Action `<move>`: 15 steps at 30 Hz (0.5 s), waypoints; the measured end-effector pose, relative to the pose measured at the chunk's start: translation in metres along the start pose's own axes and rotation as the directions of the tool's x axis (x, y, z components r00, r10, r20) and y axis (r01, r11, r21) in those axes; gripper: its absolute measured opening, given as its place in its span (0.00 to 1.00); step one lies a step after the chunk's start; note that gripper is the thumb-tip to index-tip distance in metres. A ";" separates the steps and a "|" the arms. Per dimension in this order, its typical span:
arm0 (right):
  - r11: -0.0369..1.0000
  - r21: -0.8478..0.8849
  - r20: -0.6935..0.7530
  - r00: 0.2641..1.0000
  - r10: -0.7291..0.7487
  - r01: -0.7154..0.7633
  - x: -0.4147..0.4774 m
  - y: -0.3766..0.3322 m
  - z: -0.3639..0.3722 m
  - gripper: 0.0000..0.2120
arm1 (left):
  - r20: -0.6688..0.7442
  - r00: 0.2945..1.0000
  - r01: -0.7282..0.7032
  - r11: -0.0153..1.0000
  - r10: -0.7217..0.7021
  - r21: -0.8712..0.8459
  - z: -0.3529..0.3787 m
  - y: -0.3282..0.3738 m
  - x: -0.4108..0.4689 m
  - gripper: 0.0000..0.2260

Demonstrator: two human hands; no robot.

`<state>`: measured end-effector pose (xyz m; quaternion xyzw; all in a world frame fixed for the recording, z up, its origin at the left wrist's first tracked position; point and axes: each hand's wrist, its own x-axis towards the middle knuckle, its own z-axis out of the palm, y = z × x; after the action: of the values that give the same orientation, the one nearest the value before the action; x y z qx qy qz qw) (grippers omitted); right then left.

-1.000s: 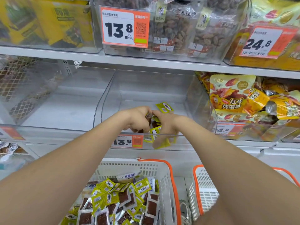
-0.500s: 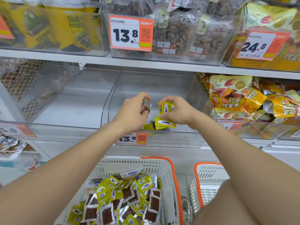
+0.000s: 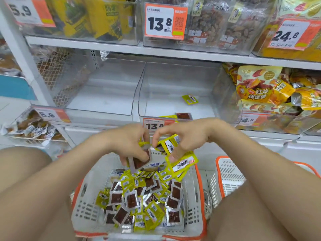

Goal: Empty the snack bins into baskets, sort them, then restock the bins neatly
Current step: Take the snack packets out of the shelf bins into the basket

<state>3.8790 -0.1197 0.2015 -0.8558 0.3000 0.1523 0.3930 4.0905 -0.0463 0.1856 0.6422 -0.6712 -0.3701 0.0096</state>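
Both hands hover over the white basket (image 3: 192,211) with an orange rim, which holds several small yellow and brown snack packets (image 3: 139,197). My left hand (image 3: 128,143) grips a few brown-windowed packets (image 3: 139,161). My right hand (image 3: 184,136) grips several yellow packets (image 3: 180,162) that hang down toward the basket. The clear bin (image 3: 173,87) on the shelf behind holds one yellow packet (image 3: 190,99) on its floor and two packets (image 3: 182,116) at its front lip.
A second white basket (image 3: 227,174) stands to the right. An empty clear bin (image 3: 107,87) sits left of the nearly empty one. A bin of sweet-potato bags (image 3: 260,91) stands at right. Full bins line the upper shelf (image 3: 156,51). My knees frame the basket.
Both hands have come out of the clear bin with packets and dropped down over the basket. The view has tilted downward.
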 end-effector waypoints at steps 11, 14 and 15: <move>0.877 0.473 0.189 0.982 -0.014 -0.079 -0.018 0.016 -0.047 0.25 | -0.151 0.942 -0.301 0.953 0.301 0.024 -0.023 0.015 0.018 0.08; 0.879 0.473 0.263 0.962 -0.072 -0.063 -0.017 0.027 -0.060 0.26 | 0.004 0.981 -0.193 0.980 0.193 0.045 -0.045 0.032 0.021 0.09; 0.884 0.462 0.296 0.952 -0.080 -0.069 -0.015 0.029 -0.062 0.26 | 0.051 0.988 -0.148 0.985 0.144 0.088 -0.053 0.038 0.023 0.10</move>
<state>3.8511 -0.1761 0.2322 -0.7027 0.2609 0.2052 0.6294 4.0794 -0.0954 0.2329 0.5826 -0.7329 -0.3513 -0.0078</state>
